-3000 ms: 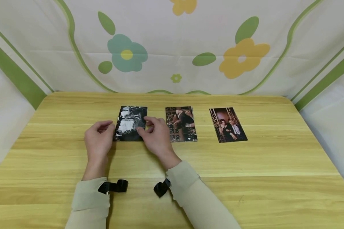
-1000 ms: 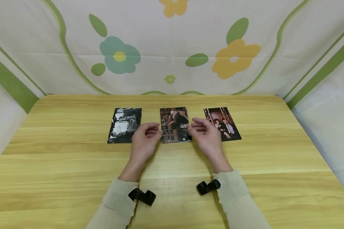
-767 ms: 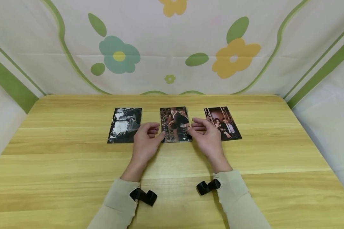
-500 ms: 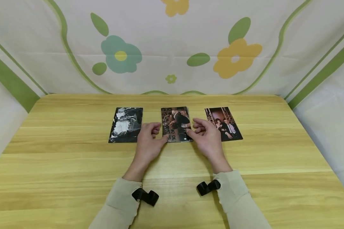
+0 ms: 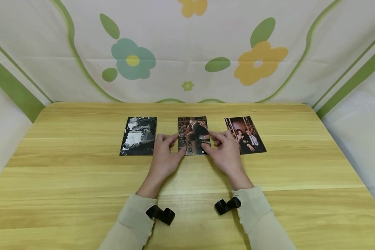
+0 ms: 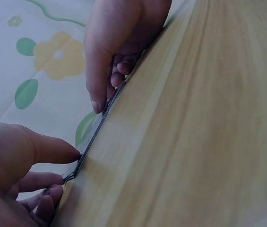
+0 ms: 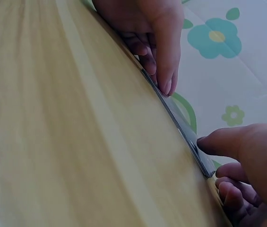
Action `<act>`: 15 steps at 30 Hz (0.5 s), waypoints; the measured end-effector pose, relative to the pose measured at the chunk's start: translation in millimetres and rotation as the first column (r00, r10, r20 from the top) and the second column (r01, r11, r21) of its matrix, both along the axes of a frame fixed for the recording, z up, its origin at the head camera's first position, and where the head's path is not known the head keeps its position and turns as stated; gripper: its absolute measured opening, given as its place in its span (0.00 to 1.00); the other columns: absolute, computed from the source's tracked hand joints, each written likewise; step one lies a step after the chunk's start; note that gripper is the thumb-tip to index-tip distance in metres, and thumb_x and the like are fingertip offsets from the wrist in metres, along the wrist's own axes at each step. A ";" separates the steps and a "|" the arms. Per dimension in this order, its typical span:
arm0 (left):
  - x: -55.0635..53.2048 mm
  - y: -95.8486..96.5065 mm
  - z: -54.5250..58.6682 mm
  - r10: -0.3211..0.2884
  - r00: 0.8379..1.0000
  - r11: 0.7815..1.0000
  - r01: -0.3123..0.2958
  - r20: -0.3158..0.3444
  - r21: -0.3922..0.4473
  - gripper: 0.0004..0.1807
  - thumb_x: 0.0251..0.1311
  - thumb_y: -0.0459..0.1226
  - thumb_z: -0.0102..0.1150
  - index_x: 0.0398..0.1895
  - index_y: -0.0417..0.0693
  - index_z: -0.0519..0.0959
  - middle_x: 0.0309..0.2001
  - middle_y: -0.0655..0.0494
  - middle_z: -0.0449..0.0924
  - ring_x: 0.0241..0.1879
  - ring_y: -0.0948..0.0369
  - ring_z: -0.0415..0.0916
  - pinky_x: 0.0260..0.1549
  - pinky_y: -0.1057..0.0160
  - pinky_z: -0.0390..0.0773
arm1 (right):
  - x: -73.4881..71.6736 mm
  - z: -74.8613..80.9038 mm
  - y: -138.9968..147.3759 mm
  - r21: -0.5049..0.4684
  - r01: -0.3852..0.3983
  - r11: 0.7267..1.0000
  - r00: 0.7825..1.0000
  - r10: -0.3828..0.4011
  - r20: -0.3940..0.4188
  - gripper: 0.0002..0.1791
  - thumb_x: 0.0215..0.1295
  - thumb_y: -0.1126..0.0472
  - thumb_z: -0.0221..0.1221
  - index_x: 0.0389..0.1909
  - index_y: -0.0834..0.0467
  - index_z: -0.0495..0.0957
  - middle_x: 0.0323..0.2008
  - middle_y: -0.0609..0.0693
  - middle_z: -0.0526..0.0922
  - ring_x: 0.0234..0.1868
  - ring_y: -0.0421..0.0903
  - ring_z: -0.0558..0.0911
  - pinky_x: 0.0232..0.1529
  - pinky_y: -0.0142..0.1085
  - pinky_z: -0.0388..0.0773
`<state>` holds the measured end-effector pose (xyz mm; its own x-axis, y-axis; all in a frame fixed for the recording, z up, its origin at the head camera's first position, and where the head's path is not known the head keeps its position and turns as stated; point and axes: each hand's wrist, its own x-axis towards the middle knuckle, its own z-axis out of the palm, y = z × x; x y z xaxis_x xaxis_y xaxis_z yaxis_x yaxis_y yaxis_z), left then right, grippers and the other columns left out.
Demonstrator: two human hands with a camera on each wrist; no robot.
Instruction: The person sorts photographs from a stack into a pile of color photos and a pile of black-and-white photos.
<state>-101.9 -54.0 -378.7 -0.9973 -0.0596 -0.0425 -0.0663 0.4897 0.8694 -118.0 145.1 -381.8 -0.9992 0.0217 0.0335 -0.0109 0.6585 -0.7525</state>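
Note:
A small stack of photo cards [image 5: 192, 135] lies in the middle, its top print showing a dark figure before ornate shelving. From the left, my left hand [image 5: 165, 152] grips it with the thumb over the near left corner and fingers at the side edge. My right hand [image 5: 225, 152] pinches the opposite side, thumb on the top face. Seen low in the left wrist view, the stack's thin edges [image 6: 95, 137] run between both hands, slightly fanned at the near corner. The right wrist view shows the layered edge [image 7: 180, 130] resting on the wood.
A black-and-white photo card [image 5: 137, 136] lies to the left, partly behind the left hand. On the right sits a photo card with two people [image 5: 248, 137], one edge covered by the right hand. The wooden table [image 5: 81, 194] meets a floral cloth [image 5: 187, 41] behind.
Both hands came from the left card to the middle stack. Since then the left thumb slid onto its near corner and the fingers of both hands closed in on its sides.

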 end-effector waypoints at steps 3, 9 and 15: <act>0.3 0.3 -0.1 0.004 1.000 1.000 -0.004 0.008 0.005 0.31 0.66 0.34 0.70 0.73 0.39 0.77 0.54 0.45 0.70 0.54 0.50 0.70 0.57 0.52 0.74 | 0.3 -0.1 -0.5 0.008 0.001 1.000 1.000 -0.001 -0.004 0.31 0.66 0.57 0.74 0.70 0.57 0.81 0.50 0.55 0.77 0.48 0.52 0.79 0.52 0.40 0.73; 0.2 1.4 -0.7 0.007 1.000 1.000 -0.007 0.012 0.018 0.32 0.65 0.34 0.70 0.73 0.38 0.76 0.56 0.44 0.70 0.55 0.50 0.70 0.60 0.50 0.75 | 0.9 -1.0 -0.1 0.032 0.005 0.999 1.000 -0.005 -0.007 0.31 0.66 0.56 0.74 0.69 0.57 0.81 0.50 0.55 0.78 0.47 0.52 0.78 0.51 0.39 0.73; 0.7 1.4 -0.1 0.006 1.000 1.000 -0.006 0.004 0.016 0.32 0.66 0.34 0.70 0.73 0.37 0.76 0.56 0.44 0.69 0.56 0.50 0.70 0.61 0.49 0.75 | 0.7 -1.7 -1.3 0.019 0.008 1.000 1.000 -0.007 -0.009 0.30 0.66 0.56 0.74 0.69 0.57 0.81 0.52 0.55 0.78 0.49 0.52 0.79 0.50 0.39 0.76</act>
